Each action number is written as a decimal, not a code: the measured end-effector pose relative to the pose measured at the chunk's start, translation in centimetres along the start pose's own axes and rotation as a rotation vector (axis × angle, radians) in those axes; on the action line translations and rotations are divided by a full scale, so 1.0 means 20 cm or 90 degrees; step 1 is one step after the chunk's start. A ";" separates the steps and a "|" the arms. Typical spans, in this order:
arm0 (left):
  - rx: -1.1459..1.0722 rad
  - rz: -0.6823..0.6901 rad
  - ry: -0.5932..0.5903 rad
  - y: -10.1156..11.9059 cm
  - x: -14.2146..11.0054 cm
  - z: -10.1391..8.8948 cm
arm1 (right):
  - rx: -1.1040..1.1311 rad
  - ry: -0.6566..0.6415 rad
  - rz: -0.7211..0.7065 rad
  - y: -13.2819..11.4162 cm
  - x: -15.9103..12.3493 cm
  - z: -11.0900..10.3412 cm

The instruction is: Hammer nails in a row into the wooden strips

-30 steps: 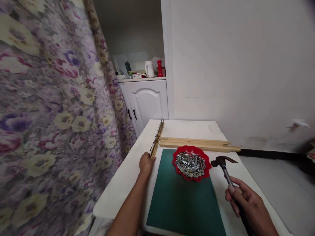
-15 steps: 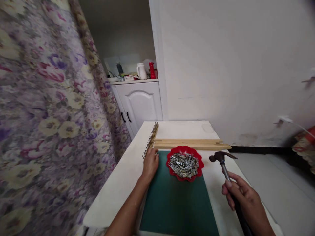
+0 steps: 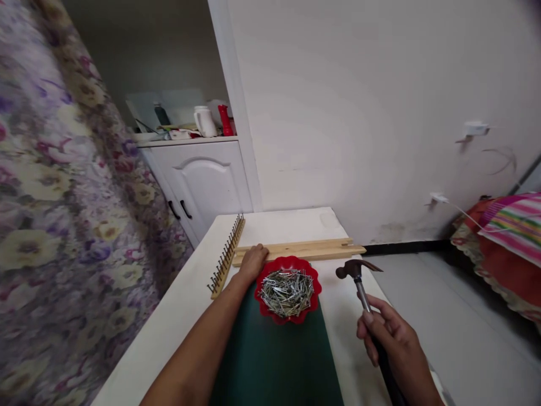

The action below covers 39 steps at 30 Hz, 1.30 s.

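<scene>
My right hand (image 3: 391,332) grips a claw hammer (image 3: 359,282) by its dark handle, its metal head raised above the right side of the table. My left hand (image 3: 252,264) reaches over two light wooden strips (image 3: 302,248) that lie crosswise. It appears to touch the nearer strip, but its fingers are mostly hidden, so its grip is unclear. To its left, a third wooden strip (image 3: 228,256) carries a row of upright nails. A red scalloped bowl (image 3: 289,263) full of loose silver nails (image 3: 287,292) rests on a dark green mat (image 3: 279,361).
The white table (image 3: 287,223) stands close to a pale wall. A floral curtain (image 3: 63,225) hangs at the left, with a white cabinet (image 3: 211,175) behind the table. Colourful bedding (image 3: 511,237) shows at the far right.
My left hand has moved from beside the nailed strip rightward onto the crosswise strips. My view has turned to the right. The hammer stays in my right hand.
</scene>
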<state>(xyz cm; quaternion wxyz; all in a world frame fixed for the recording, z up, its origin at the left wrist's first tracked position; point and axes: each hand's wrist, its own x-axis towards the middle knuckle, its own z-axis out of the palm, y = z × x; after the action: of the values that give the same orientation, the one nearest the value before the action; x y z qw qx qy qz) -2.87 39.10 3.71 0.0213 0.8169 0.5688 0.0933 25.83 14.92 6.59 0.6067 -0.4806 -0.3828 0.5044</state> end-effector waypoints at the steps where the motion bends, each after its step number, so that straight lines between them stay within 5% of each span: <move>1: 0.005 0.000 0.002 0.00 0.00 0.00 | 0.000 0.003 -0.001 0.00 0.00 0.00; 9: 0.028 -0.016 0.043 0.06 0.00 -0.03 | -0.011 0.008 -0.006 -0.02 -0.01 0.01; 16: 0.039 -0.023 0.109 0.19 -0.01 -0.18 | 0.013 0.087 -0.061 -0.03 -0.03 0.03; 20: 0.044 -0.001 0.158 0.29 -0.13 -0.30 | 0.039 0.158 -0.152 -0.05 -0.06 0.02; 24: 0.041 0.042 0.223 0.31 -0.40 -0.42 | 0.066 0.200 -0.233 -0.08 -0.11 0.01; 28: 0.030 0.005 0.233 0.19 -0.77 -0.48 | 0.081 0.186 -0.266 -0.11 -0.15 0.02; 33: -0.022 -0.059 0.153 -0.12 -1.22 -0.45 | 0.073 0.162 -0.279 -0.09 -0.16 0.03; 39: -0.068 -0.108 0.050 -0.38 -1.50 -0.35 | 0.059 0.127 -0.267 -0.05 -0.16 0.06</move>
<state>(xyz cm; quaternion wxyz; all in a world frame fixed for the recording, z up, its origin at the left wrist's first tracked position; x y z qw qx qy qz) -21.21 13.22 5.63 0.0499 0.7592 0.6306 0.1533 24.42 12.05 7.96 0.7543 -0.4100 -0.3887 0.3344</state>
